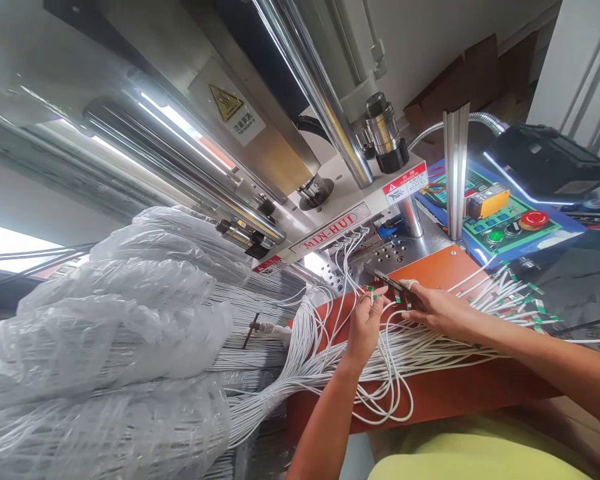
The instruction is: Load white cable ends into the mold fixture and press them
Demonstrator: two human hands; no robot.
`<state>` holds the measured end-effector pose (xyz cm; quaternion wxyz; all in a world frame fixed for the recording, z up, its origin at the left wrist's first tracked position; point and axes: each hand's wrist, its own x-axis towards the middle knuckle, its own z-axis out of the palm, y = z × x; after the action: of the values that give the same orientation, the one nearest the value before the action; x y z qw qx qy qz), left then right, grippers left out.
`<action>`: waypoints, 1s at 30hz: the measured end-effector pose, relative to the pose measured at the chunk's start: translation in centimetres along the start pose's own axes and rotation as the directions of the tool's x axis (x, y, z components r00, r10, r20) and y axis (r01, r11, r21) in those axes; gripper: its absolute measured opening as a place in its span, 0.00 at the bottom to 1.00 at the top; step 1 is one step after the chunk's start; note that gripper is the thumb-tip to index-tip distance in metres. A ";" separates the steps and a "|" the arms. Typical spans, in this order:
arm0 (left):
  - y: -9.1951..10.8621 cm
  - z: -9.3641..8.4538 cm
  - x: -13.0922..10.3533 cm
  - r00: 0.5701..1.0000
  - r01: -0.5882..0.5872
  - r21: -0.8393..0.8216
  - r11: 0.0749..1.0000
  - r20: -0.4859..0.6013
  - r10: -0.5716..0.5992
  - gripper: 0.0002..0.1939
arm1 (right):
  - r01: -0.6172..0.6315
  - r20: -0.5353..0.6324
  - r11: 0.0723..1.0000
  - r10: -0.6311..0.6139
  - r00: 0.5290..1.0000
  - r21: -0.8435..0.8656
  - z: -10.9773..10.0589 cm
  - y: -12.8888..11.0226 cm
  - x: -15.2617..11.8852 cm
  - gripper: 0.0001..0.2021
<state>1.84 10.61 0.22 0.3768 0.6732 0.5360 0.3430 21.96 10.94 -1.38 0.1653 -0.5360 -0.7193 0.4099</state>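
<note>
White wires (380, 353) with green tips lie on the orange counter (445, 393); control panel (505, 220) green, with red button (533, 219).

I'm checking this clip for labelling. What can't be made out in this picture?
Head view, the only one:
- What the right hand pinches: a dark strip, its fingers cover most of it.
- Small green parts on the white cables at the left hand: too small to identify.
- Cable bundle under the plastic bag: veiled by the film.
- Labels on the control panel: too small to read.
- Machine top: cut off by the frame edge.
</note>
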 end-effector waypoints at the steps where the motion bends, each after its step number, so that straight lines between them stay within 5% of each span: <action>1: 0.2 -0.1 -0.1 1.000 0.004 -0.004 1.000 -0.015 -0.004 0.17 | -0.007 0.001 1.000 0.007 1.000 -0.003 0.0 0.0 0.0 0.19; 7: 0.5 -0.2 -0.3 0.987 0.135 -0.209 0.968 -0.059 -0.151 0.21 | 0.009 -0.026 1.000 -0.008 1.000 0.029 0.2 0.3 0.1 0.26; 16: 0.1 -0.4 0.3 0.957 0.224 -0.596 0.771 -0.014 -0.289 0.24 | 0.043 -0.064 0.998 -0.039 0.997 0.054 0.9 1.4 0.4 0.28; 21: 0.3 -0.5 0.5 0.954 0.202 -0.570 0.796 -0.071 -0.293 0.24 | 0.016 -0.031 0.999 -0.014 0.999 0.043 0.9 1.2 0.5 0.29; 25: -0.4 -0.5 0.9 0.962 0.169 -0.493 0.853 -0.104 -0.251 0.15 | -0.004 -0.014 1.000 0.005 1.000 0.025 0.7 1.0 0.4 0.29; 30: -1.3 -0.2 1.5 0.984 0.116 -0.121 0.986 -0.123 -0.131 0.11 | -0.008 -0.005 1.000 0.008 1.000 0.016 0.7 0.9 0.4 0.28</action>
<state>1.29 12.27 -0.76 0.3991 0.5923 0.5797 0.3922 21.93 11.12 -2.61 0.1696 -0.5385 -0.7136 0.4148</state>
